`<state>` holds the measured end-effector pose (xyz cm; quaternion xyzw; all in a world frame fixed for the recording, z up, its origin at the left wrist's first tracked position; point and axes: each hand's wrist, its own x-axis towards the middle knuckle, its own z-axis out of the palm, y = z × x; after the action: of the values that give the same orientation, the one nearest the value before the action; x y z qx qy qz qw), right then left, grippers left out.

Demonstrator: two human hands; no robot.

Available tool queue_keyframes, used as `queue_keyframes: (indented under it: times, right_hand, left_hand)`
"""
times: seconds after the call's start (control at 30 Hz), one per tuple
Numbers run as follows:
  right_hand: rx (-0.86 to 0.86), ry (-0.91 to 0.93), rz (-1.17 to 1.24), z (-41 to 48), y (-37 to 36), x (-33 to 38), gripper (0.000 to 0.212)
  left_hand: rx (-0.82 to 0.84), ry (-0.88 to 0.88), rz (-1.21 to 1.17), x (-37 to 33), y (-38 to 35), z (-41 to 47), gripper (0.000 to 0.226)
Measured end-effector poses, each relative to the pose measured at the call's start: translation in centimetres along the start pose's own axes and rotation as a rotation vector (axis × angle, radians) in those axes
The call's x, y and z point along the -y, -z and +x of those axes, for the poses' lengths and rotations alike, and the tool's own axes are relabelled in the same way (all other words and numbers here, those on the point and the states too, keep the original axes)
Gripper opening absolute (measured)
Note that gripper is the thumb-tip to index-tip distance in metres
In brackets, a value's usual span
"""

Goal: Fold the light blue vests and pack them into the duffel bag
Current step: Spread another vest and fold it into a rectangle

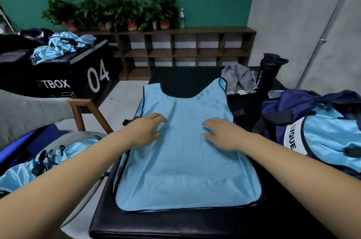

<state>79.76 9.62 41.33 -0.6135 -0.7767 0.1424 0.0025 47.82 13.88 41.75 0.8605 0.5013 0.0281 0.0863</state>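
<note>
A light blue vest (pixel 185 170) with dark trim lies spread flat on a black padded bench (pixel 175 225), neck opening at the far end. My left hand (pixel 145 131) rests palm down on its left side and my right hand (pixel 220 133) on its right side, fingers loosely spread on the fabric. At the right stands a navy duffel bag (pixel 289 110), open, with folded light blue vests (pixel 332 137) showing inside. More crumpled light blue vests (pixel 27 170) lie on a chair at the lower left.
A black box marked 04 (pixel 68 78) at the left carries another heap of blue vests (pixel 56 47). A black sport bottle (pixel 268 72) and a grey striped cloth (pixel 240 78) sit at the bench's far right. A wooden shelf (pixel 183 51) with potted plants lines the green wall.
</note>
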Motion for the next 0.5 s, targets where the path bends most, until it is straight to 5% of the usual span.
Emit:
queue_keyframes:
  times: [0.23, 0.5]
  right_hand:
    - [0.063, -0.118, -0.232, 4.0, 1.3, -3.9, 0.044]
    - [-0.005, -0.153, -0.147, 8.6, 6.4, -5.7, 0.022]
  left_hand:
    - [0.166, 0.115, -0.009, 5.8, -0.8, 3.1, 0.058]
    - [0.071, 0.135, 0.02, 9.8, 3.2, 7.3, 0.014]
